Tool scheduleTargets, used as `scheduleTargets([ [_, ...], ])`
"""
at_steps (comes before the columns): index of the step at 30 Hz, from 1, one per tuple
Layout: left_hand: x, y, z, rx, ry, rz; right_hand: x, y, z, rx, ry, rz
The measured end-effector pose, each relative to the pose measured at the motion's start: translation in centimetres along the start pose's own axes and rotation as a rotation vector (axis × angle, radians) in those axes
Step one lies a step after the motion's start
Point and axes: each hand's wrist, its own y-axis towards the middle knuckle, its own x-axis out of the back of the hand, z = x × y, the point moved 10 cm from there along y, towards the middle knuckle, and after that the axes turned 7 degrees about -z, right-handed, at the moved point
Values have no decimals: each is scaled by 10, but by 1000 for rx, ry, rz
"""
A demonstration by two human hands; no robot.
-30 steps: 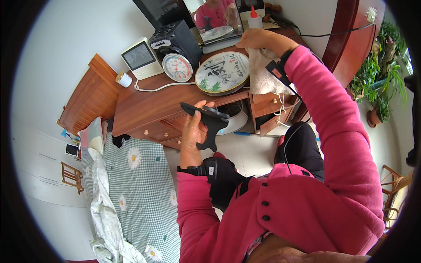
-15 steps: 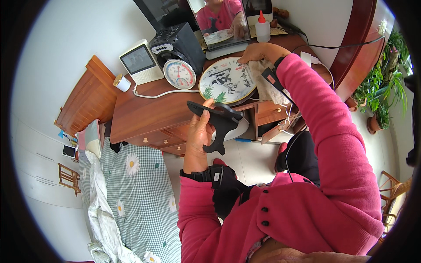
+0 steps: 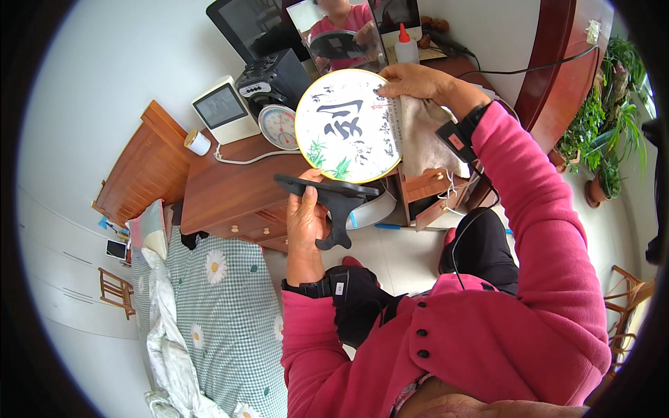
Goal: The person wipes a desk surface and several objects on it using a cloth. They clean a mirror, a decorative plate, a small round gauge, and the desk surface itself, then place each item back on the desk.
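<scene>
My left hand grips a black plate stand from below, held in the air in front of the wooden desk. On the stand rests a round white decorative plate painted with black brush strokes and green bamboo, tilted up toward me. My right hand holds the plate's upper right rim, with a beige cloth bunched under the palm and behind the plate. Both sleeves are pink, and each wrist wears a black band.
On the desk stand a small white screen device, a black radio, a round dial gauge, a mirror and a white bottle with a red tip. A daisy-patterned green bedspread lies lower left. Potted plants stand at right.
The plate has been lifted off the desk and tilted upright toward me, sitting on the black stand. My right hand moved with its rim; the left hand raised the stand slightly.
</scene>
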Motion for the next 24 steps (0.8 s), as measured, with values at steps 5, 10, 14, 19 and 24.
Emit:
scheduleTargets([
  [5,-7,-14,-14,-19,-73,23,-7,-41,6,-126,192,44],
  [10,-6,-31,-13,8,-44,5,-4,-107,-1,-121,391,-98],
  [14,-15,-47,-18,-6,-102,69,9,-160,-22,-152,622,-253],
  [19,1,-50,-17,-51,-32,-75,22,-201,-50,-182,912,-363],
  [24,21,-34,-13,-44,61,-281,46,-234,-79,-104,958,-534],
])
